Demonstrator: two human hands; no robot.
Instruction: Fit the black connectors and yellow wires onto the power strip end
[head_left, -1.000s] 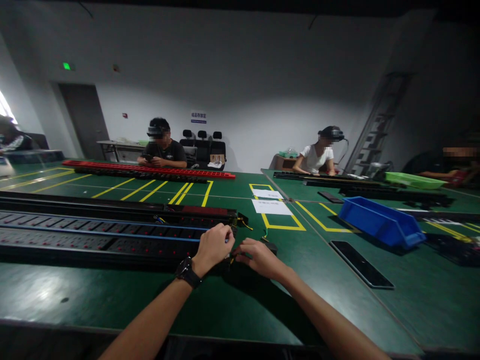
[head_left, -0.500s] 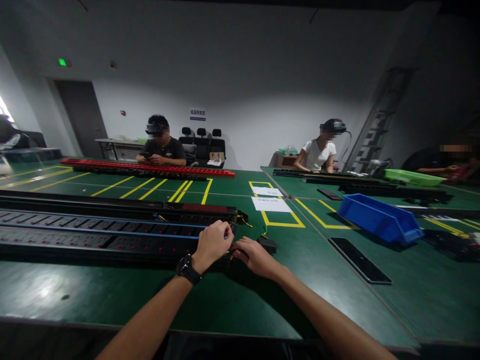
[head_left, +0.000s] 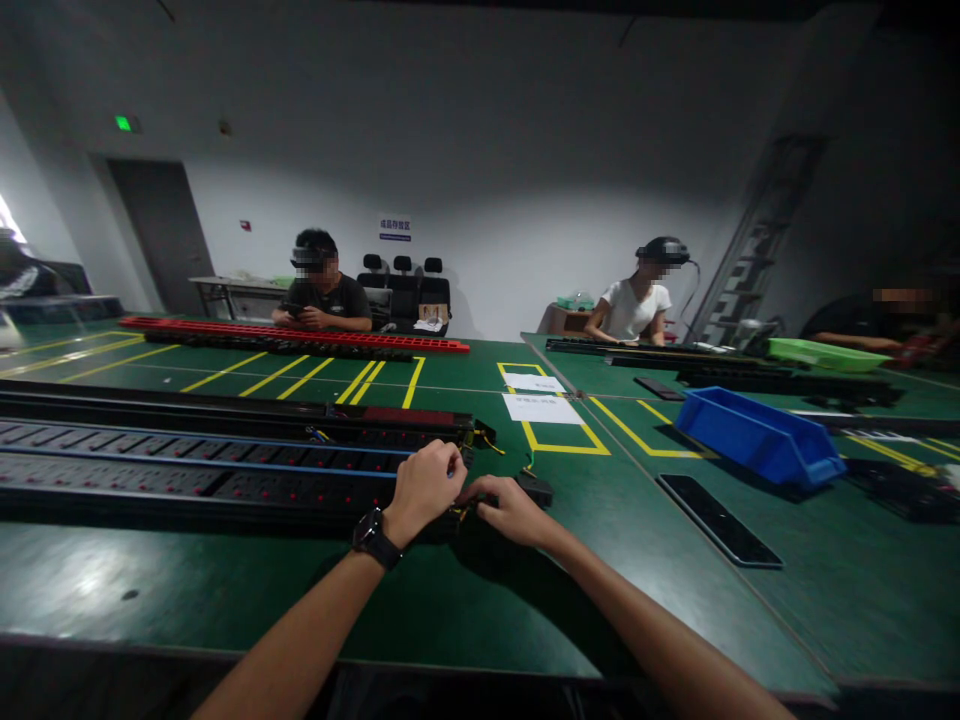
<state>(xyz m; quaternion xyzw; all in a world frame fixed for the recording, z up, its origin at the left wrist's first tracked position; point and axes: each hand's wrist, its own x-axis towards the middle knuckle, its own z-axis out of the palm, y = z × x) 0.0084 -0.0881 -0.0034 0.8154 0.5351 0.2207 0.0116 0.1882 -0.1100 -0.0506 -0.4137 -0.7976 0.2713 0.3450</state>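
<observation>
1. Fingers of left hand (head_left: 424, 490) are being curled shut over the near end of the long black socket strip (head_left: 202, 480); what's pinched inside can't be told, a thin blue line is running under the knuckles.
2. Fingers of right hand (head_left: 510, 510) are being pressed down, closed, on small yellow wires (head_left: 463, 512) at the strip's end, just beside the left hand. Exact grip is hidden.
3. Step judged: wiring at the strip's end is being worked on; strip is lying flat on the green table (head_left: 465, 610), w/ its end right under both hands.
4. Next move prob. calls for a fine, steady pinch at the strip's end, w/ the left hand bracing the strip.
5. A small black block (head_left: 536, 489) is lying just right of the strip's end; a dark flat slab (head_left: 718, 520) and blue bin (head_left: 757, 437) are sitting further right of the strip.
6. Vs. 1.0 s ago: the right hand is being brought closer to the strip's end, nearly touching the left hand; the left hand is being kept in place.
</observation>
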